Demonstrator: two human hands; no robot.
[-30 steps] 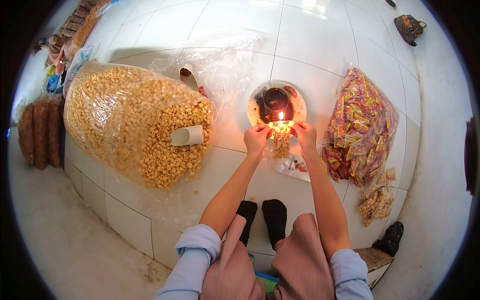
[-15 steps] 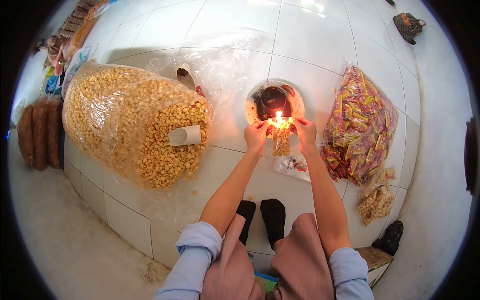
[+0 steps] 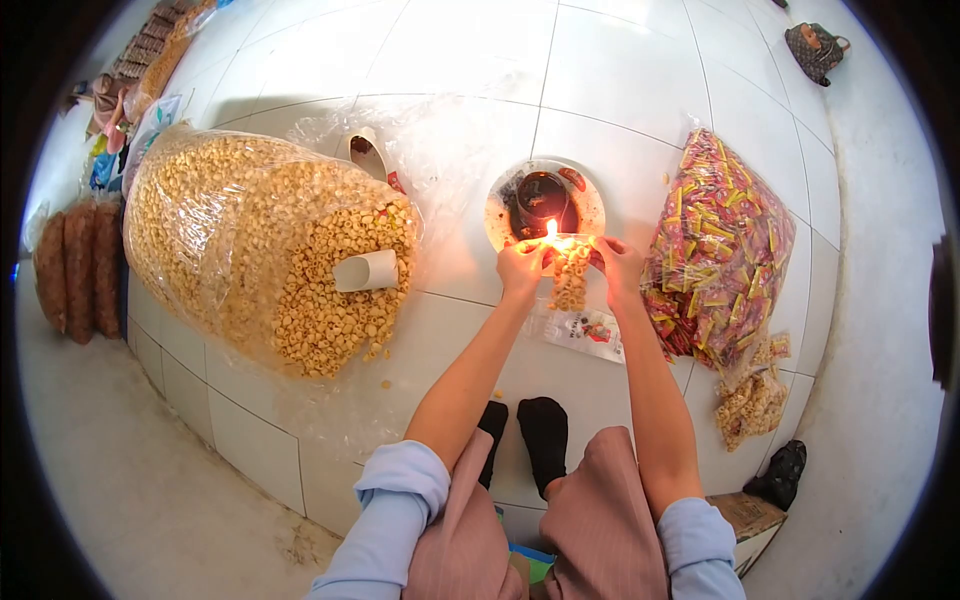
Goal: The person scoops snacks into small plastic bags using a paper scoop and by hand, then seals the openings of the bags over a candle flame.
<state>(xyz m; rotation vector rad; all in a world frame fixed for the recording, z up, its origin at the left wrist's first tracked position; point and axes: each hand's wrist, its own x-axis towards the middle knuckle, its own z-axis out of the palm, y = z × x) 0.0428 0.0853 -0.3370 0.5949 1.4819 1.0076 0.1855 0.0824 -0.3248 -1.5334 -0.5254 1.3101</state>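
Observation:
Between my two hands hangs a small clear plastic bag of ring-shaped snacks (image 3: 569,288), its top edge stretched level. My left hand (image 3: 522,268) pinches the left corner of that edge and my right hand (image 3: 617,268) pinches the right corner. A small flame (image 3: 551,229) burns right at the edge, close to my left fingertips. Behind it, a stained plate (image 3: 592,192) holds a dark round pot-like vessel (image 3: 542,196). Under the bag lies a white printed packet (image 3: 592,333). The flame's base is hidden by the bag and fingers.
On the left lies a big clear sack of ring snacks (image 3: 230,220) with a white scoop (image 3: 366,271) in its mouth. Another cut white container (image 3: 368,153) is behind it. A bag of red-yellow sachets (image 3: 720,250) and filled snack bags (image 3: 750,405) lie right.
Both hands have shifted slightly to the right with the snack bag, so the flame now stands nearer the bag's left corner. Both pinches stay closed.

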